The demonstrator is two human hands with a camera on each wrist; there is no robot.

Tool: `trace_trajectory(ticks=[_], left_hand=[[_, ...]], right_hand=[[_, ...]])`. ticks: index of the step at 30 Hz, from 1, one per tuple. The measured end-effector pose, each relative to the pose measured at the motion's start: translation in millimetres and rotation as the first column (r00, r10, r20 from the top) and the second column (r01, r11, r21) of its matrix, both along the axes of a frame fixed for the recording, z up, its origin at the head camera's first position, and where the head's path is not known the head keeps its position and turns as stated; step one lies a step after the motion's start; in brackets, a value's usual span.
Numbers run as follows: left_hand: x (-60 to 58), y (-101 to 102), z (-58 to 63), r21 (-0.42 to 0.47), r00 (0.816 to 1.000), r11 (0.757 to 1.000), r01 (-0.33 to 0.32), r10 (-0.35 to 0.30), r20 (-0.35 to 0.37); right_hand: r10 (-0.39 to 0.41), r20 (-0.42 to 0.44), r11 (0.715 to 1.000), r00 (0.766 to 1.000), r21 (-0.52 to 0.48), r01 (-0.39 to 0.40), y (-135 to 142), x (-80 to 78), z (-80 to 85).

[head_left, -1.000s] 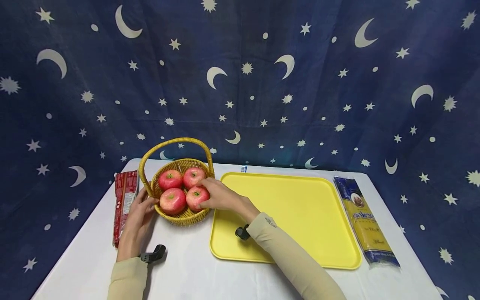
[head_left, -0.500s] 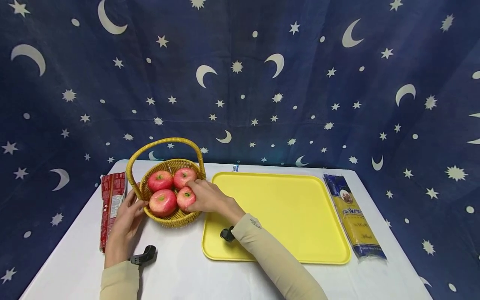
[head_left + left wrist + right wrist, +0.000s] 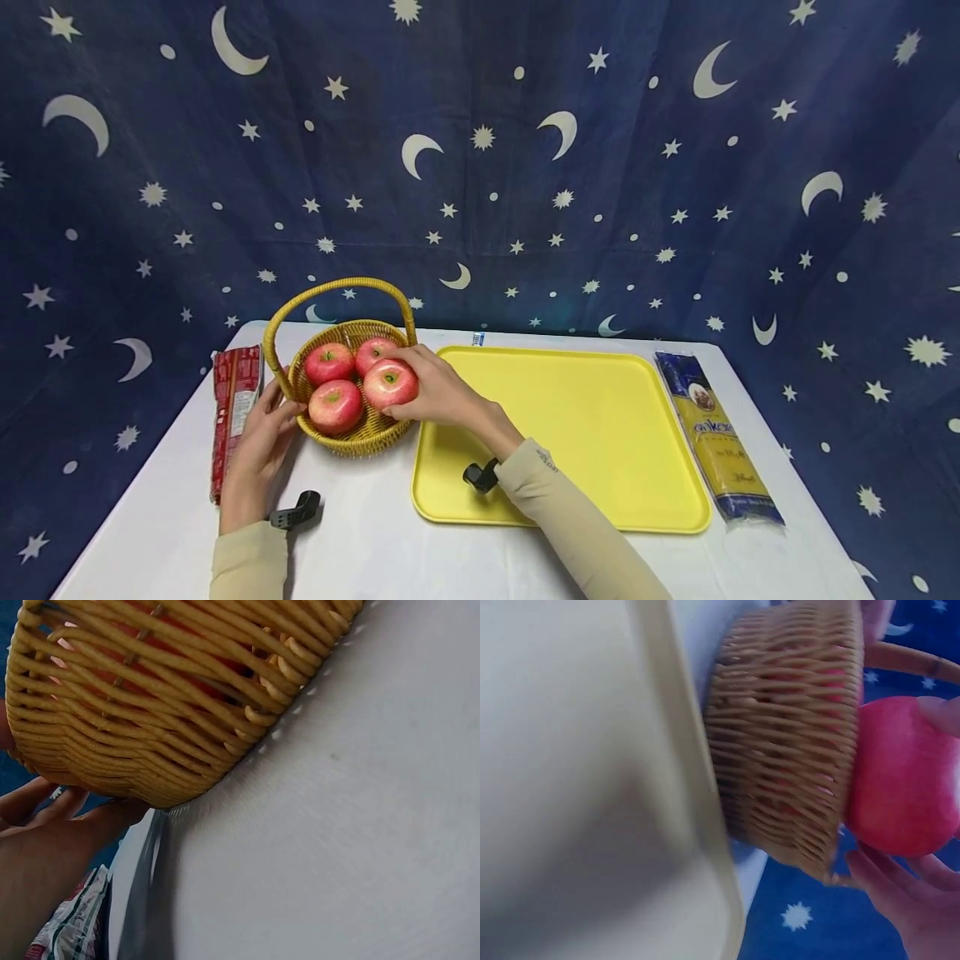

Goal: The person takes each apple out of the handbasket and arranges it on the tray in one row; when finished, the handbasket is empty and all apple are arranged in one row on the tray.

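My right hand (image 3: 447, 395) holds a red apple (image 3: 391, 385) between thumb and fingers, at the right side of a yellow wicker basket (image 3: 358, 447) with a tall handle. In the right wrist view this apple (image 3: 907, 780) is raised to the basket's rim, fingers (image 3: 911, 889) round its side. Three other red apples lie inside, one of them (image 3: 335, 407) at the front left. My left hand (image 3: 258, 442) grips the basket's left side, thumb at the rim. From the left wrist, fingers and thumb (image 3: 105, 825) touch the woven wall (image 3: 142, 712).
Right of the basket lies a yellow tray (image 3: 570, 442) on the white-covered table (image 3: 367, 533). A red packet (image 3: 234, 417) lies beyond my left hand, a blue and yellow pasta packet (image 3: 720, 437) along the tray's right side. A starry blue curtain (image 3: 480, 183) hangs behind.
The apple in my right hand has come up out of its place among the others to rim height. My left hand stays on the basket. The head view has shifted slightly.
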State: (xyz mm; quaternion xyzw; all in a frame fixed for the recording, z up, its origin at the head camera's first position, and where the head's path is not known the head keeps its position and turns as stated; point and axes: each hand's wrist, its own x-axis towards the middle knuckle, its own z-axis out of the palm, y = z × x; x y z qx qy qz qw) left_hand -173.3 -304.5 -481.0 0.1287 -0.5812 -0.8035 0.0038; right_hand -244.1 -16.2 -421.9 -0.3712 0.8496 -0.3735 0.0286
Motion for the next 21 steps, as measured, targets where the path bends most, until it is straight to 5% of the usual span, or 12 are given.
trace_trajectory(ticks=[11, 21], left_hand=[[0.6, 2, -1.3, -0.016, 1.0, 1.0, 0.007, -0.008, -0.019], [2.4, 0, -3.3, -0.034, 0.998, 0.999, 0.031, -0.033, -0.053]], right_hand=[[-0.093, -0.014, 0.989, 0.996, -0.113, 0.091, 50, -14.3, 3.3], [-0.206, 0.075, 0.975, 0.976, -0.075, 0.211, 88, -33.2, -22.0]])
